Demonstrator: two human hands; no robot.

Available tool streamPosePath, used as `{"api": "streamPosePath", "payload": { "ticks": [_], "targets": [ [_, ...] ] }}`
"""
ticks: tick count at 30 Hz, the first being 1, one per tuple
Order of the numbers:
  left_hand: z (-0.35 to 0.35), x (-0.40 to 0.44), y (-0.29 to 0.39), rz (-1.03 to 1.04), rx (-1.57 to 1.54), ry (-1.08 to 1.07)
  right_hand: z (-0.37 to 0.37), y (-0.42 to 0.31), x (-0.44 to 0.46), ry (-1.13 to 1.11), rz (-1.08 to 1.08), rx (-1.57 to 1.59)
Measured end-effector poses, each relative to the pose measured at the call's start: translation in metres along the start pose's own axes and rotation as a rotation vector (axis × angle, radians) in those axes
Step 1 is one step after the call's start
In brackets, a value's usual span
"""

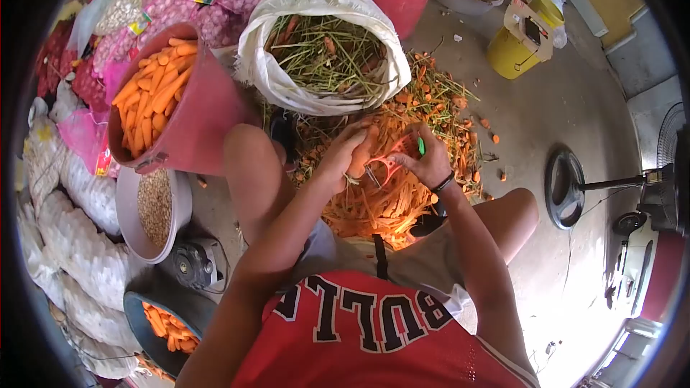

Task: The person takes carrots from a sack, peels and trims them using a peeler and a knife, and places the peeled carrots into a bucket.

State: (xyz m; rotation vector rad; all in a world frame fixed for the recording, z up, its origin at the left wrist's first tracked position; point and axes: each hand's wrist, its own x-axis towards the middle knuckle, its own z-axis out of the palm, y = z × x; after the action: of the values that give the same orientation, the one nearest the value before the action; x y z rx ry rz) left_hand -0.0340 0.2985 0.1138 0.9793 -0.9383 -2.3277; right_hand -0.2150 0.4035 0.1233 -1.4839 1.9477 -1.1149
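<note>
My left hand [342, 156] is closed around a carrot [364, 149], holding it over my lap. In my right hand [432, 162] is a peeler with an orange-red frame [389, 167]; its blade end is close beside the carrot, and I cannot tell whether it touches. A small green part [421, 146] shows at my right fingers. Beneath both hands lies a heap of carrot peelings [374, 212] between my legs. Beyond it, a white sack [251, 65] stands open with green stalks and carrot scraps [327, 54] inside.
At left a red bucket [215, 111] holds peeled carrots [154, 97]. Near it are a basin [129, 205], full sacks [83, 233] and a dark tub [140, 316] with carrots. Carrot ends [471, 136] litter the floor. A yellow bucket [512, 57] and a fan stand [564, 187] are at right.
</note>
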Motion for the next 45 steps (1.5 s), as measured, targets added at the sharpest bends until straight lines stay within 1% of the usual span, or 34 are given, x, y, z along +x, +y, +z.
{"api": "streamPosePath", "payload": {
  "ticks": [3,7,10,13,14,16,17,19,20,23,24,27,28,30,31,32,33,35,36,39,40,43,44,45],
  "targets": [
    [0.002,0.003,-0.006,-0.056,-0.030,-0.056,0.010,-0.002,0.000,0.044,-0.188,-0.093],
    [0.009,0.001,-0.007,-0.110,0.103,0.009,0.005,0.001,0.010,0.096,-0.369,-0.202],
    [0.006,-0.005,0.003,-0.124,0.240,-0.090,-0.008,0.029,0.027,0.237,-0.239,-0.161],
    [-0.006,-0.001,-0.004,-0.075,0.209,-0.137,-0.032,0.035,0.036,0.364,0.032,-0.243],
    [-0.009,0.003,-0.005,-0.107,0.159,-0.110,-0.031,0.033,0.034,0.383,-0.011,-0.120],
    [-0.012,0.010,-0.007,-0.161,0.045,-0.054,-0.009,0.010,0.017,0.268,-0.193,-0.103],
    [-0.004,0.007,-0.005,-0.141,0.041,-0.015,-0.001,0.003,0.013,0.202,-0.282,-0.093],
    [0.014,-0.001,0.002,-0.106,0.046,0.068,0.004,-0.001,0.014,0.166,-0.421,-0.160],
    [0.007,0.003,-0.005,-0.086,0.091,0.006,0.008,-0.002,0.012,0.151,-0.483,-0.188],
    [-0.004,0.002,-0.005,-0.251,0.114,-0.118,-0.014,0.012,0.023,0.185,-0.207,-0.203],
    [0.016,-0.010,0.004,-0.123,0.175,-0.022,-0.018,0.021,0.029,0.231,-0.130,-0.216],
    [0.012,0.000,0.000,-0.072,0.124,-0.016,-0.018,0.036,0.028,0.320,-0.100,-0.236],
    [0.011,0.001,0.003,-0.084,0.138,-0.047,-0.017,0.035,0.027,0.299,-0.138,-0.212],
    [0.008,-0.003,0.007,-0.115,0.166,-0.103,-0.018,0.041,0.032,0.348,-0.092,-0.233],
    [0.006,-0.004,0.006,-0.106,0.156,-0.117,-0.018,0.044,0.032,0.372,-0.062,-0.240],
    [0.004,-0.004,0.006,-0.096,0.149,-0.133,-0.022,0.048,0.033,0.372,0.077,-0.259],
    [0.003,-0.004,0.007,-0.085,0.142,-0.151,-0.021,0.042,0.031,0.357,0.036,-0.200],
    [-0.001,0.003,0.003,-0.114,0.088,-0.068,-0.019,0.026,0.026,0.325,-0.055,-0.093],
    [-0.001,0.005,0.001,-0.125,0.053,-0.024,-0.010,0.014,0.020,0.270,-0.159,-0.078],
    [0.008,0.005,-0.004,-0.021,0.075,0.055,0.009,-0.004,0.011,0.193,-0.523,-0.228],
    [0.004,0.001,-0.002,-0.070,0.088,-0.060,0.005,-0.001,0.013,0.159,-0.509,-0.237],
    [0.006,-0.005,0.002,-0.134,0.238,-0.109,-0.013,0.021,0.024,0.260,-0.188,-0.188],
    [0.007,-0.002,-0.003,-0.091,0.271,-0.025,-0.023,0.026,0.029,0.364,-0.266,-0.260],
    [0.007,-0.002,-0.004,-0.094,0.225,-0.042,-0.024,0.026,0.028,0.362,-0.205,-0.217]
  ]
}}
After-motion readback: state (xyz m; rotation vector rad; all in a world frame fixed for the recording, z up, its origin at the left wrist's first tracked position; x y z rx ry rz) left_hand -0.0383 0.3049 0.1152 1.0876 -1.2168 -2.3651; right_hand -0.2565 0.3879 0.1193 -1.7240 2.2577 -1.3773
